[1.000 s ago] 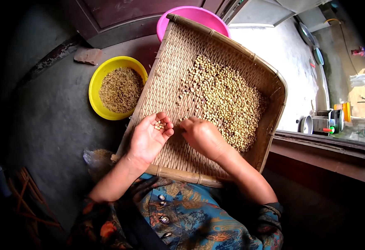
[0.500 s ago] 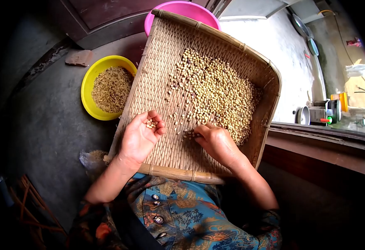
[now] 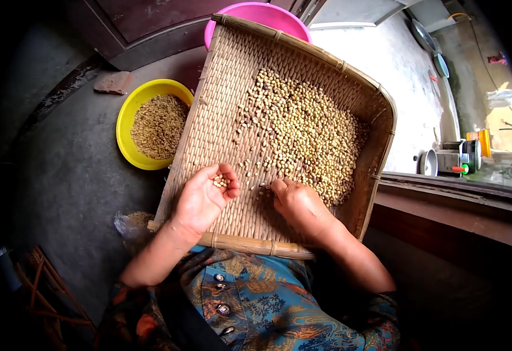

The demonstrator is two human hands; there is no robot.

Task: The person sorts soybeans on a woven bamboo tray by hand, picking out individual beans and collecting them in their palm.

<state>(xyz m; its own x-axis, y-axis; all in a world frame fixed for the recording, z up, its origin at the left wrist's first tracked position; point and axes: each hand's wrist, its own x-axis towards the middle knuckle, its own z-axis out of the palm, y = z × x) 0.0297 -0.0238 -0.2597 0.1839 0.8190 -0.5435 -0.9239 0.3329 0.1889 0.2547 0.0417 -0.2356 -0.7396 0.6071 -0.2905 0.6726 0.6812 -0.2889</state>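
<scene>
A woven bamboo winnowing tray (image 3: 212, 128) leans across my lap with a spread of pale beans (image 3: 314, 137), some of them dark. Palm up over its left front part, my left hand (image 3: 202, 199) is cupped with curled fingers around a few pale beans (image 3: 221, 181). My right hand (image 3: 303, 205) is palm down at the front edge of the pile, thumb and fingers drawn together among scattered beans. Whatever lies between those fingertips is hidden.
On the floor to the left stands a yellow basin (image 3: 124, 131) with small brownish pieces inside. A pink basin (image 3: 262, 10) sits behind the tray. There is a brick (image 3: 113, 82) near the door, and a plastic bag (image 3: 132, 225) lies left of the tray.
My left hand has shifted slightly right, its fingers still curled around the beans. My right hand has turned a little and its fingertips have moved slightly left at the pile's edge.
</scene>
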